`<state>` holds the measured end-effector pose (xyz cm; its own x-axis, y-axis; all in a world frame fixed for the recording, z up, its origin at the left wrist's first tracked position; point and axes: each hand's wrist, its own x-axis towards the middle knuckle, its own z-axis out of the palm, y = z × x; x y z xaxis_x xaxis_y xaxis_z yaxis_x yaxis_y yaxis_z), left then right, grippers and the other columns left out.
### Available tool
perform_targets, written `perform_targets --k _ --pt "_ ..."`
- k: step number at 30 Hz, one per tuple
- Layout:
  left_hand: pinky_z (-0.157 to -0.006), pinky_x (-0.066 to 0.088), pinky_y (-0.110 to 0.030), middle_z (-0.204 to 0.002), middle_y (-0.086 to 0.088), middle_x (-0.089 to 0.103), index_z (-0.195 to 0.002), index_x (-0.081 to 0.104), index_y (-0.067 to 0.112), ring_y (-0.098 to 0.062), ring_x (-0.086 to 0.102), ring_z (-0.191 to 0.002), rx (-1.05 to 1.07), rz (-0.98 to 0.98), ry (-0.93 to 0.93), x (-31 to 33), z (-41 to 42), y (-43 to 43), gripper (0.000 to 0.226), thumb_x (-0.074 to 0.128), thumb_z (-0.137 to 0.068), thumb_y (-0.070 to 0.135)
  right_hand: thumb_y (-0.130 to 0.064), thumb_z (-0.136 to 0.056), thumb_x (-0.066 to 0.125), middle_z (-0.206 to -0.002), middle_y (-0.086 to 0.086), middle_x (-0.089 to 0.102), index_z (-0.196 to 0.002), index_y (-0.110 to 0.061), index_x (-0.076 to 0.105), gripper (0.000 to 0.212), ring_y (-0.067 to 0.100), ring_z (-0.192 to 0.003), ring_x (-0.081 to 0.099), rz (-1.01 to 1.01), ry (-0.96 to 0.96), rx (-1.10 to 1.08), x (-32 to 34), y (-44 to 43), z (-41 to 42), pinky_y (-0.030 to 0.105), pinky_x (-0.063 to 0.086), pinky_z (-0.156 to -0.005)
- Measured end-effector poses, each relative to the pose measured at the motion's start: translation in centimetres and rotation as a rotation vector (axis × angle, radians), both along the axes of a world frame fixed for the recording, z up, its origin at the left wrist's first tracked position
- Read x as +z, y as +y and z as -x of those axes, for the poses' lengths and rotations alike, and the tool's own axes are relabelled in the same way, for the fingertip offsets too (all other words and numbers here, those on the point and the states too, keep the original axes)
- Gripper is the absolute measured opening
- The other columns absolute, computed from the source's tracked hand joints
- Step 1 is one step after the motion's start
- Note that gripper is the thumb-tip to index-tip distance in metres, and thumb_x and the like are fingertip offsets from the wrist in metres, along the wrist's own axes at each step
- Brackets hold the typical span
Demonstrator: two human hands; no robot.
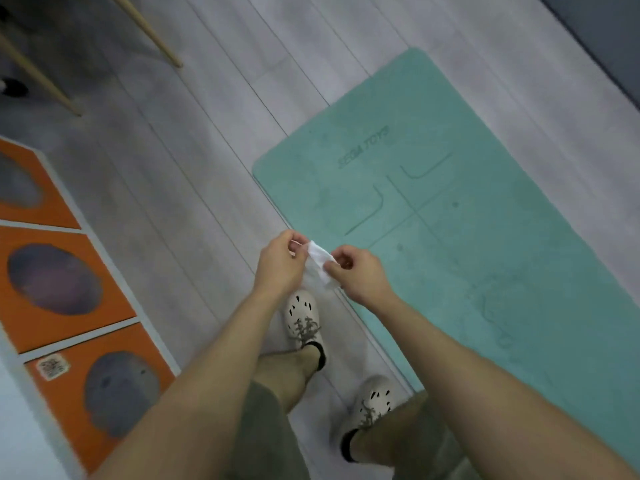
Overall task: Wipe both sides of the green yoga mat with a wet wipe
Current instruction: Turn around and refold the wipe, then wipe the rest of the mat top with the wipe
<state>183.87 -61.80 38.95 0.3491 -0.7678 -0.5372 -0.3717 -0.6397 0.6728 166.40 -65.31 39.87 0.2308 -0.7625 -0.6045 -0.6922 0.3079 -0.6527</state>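
Head view, the only one: person standing on a grey wood-plank floor (pixel 207 150), looking down past both bare forearms. Left grip (pixel 280 265) pinches one end of a small white bunched wet wipe (pixel 318 261) between thumb and fingertips. Right grip (pixel 360 271) pinches the other end, fingers curled in. Both are closed on the wipe, which hangs in the air between them, over the floor and the mat's long edge, touching neither. The wipe is not spread. My read: it's being unfolded and wiping has not started. The flat mint-green rubber yoga mat (pixel 485 237) lies unrolled on the floor to the right, printed side up with alignment lines and lettering. There are faint smudges and specks on its surface, and its near end runs out of frame. Cream perforated laced shoes (pixel 303 320) stand on the floor just beside the mat's long edge. On the left are orange square panels with dark oval patches (pixel 69 282), with pale wooden furniture legs (pixel 152 32) at top left. Risks from here:
- Pulling a wet sheet apart from two thin pinches can tear it or let one end slip, and a drop onto the floor loads it with grit before it reaches the mat.
- Wiping with it bunched means small contact, streaks and missed strips.
- Stepping on the mat in shoes re-soils it.
- One wipe may dry out before the underside.
- Flipping a damp face onto this floor picks dirt back up.
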Motion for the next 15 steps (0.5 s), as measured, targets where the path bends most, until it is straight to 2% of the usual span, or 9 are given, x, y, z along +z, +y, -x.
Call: perform_targets --k 2,4,7,8,11,12,15 --pt "-0.083 0.061 -0.044 -0.092 0.009 0.071 -0.1 0.067 0.03 -0.019 0.071 -0.087 -0.013 -0.041 -0.073 -5.5 -0.1 -1.1 0.005 0.065 -0.096 0.027 -0.028 -0.086 0.075 -0.075 -0.008 0.068 -0.086 -0.023 0.069 0.008 0.012 -0.071 0.063 0.024 0.091 0.036 -5.3 -1.4 0.7 0.025 0.045 -0.063" --pt "-0.089 0.058 -0.04 -0.097 0.006 0.072 -0.102 0.065 0.031 -0.022 0.069 -0.095 -0.09 -0.099 -0.148 -10.8 -0.2 -2.2 0.007 0.063 -0.096 0.03 -0.024 -0.085 0.073 -0.082 -0.002 0.072 -0.085 -0.025 0.064 0.009 0.023 -0.08 0.067 0.016 0.179 0.076 -11.0 -2.7 2.0 0.03 0.048 -0.068" --pt "-0.093 0.055 -0.04 -0.115 -0.001 0.07 -0.119 0.064 0.025 -0.026 0.065 -0.109 -0.339 -0.203 -0.242 -18.9 0.4 -4.0 0.024 0.065 -0.095 0.032 -0.027 -0.084 0.067 -0.09 0.006 0.074 -0.089 -0.024 0.059 0.01 0.032 -0.089 0.068 -0.005 0.302 0.184 -19.1 -4.2 4.4 0.036 0.052 -0.073" --pt "-0.095 0.054 -0.039 -0.123 -0.005 0.068 -0.125 0.063 0.022 -0.028 0.063 -0.114 -0.423 -0.232 -0.274 -21.5 0.6 -4.6 0.032 0.066 -0.095 0.032 -0.036 -0.08 0.064 -0.091 0.006 0.074 -0.092 -0.024 0.059 0.018 0.033 -0.089 0.068 -0.008 0.315 0.223 -21.6 -4.6 5.2 0.036 0.051 -0.073" --pt "-0.103 0.051 -0.04 -0.138 -0.012 0.057 -0.141 0.055 0.019 -0.032 0.057 -0.127 -0.546 -0.284 -0.363 -28.5 1.2 -6.5 0.055 0.071 -0.092 0.036 -0.067 -0.064 0.039 -0.087 0.001 0.076 -0.104 -0.025 0.066 0.064 0.029 -0.085 0.069 0.017 0.328 0.337 -28.2 -6.4 6.9 0.033 0.05 -0.07" --pt "-0.105 0.051 -0.041 -0.14 -0.013 0.055 -0.144 0.051 0.02 -0.034 0.056 -0.129 -0.567 -0.292 -0.395 -30.6 1.5 -7.2 0.064 0.075 -0.089 0.04 -0.07 -0.063 0.033 -0.087 0.001 0.075 -0.105 -0.024 0.069 0.071 0.028 -0.086 0.069 0.05 0.332 0.366 -30.4 -7.4 7.3 0.034 0.052 -0.072" --pt "-0.109 0.049 -0.045 -0.145 -0.013 0.049 -0.153 0.041 0.022 -0.036 0.051 -0.134 -0.559 -0.296 -0.487 -35.4 1.9 -9.3 0.093 0.083 -0.077 0.056 -0.06 -0.068 0.03 -0.092 0.007 0.064 -0.102 -0.017 0.077 0.072 0.031 -0.091 0.065 0.206 0.332 0.404 -35.9 -11.6 7.7 0.037 0.05 -0.077"
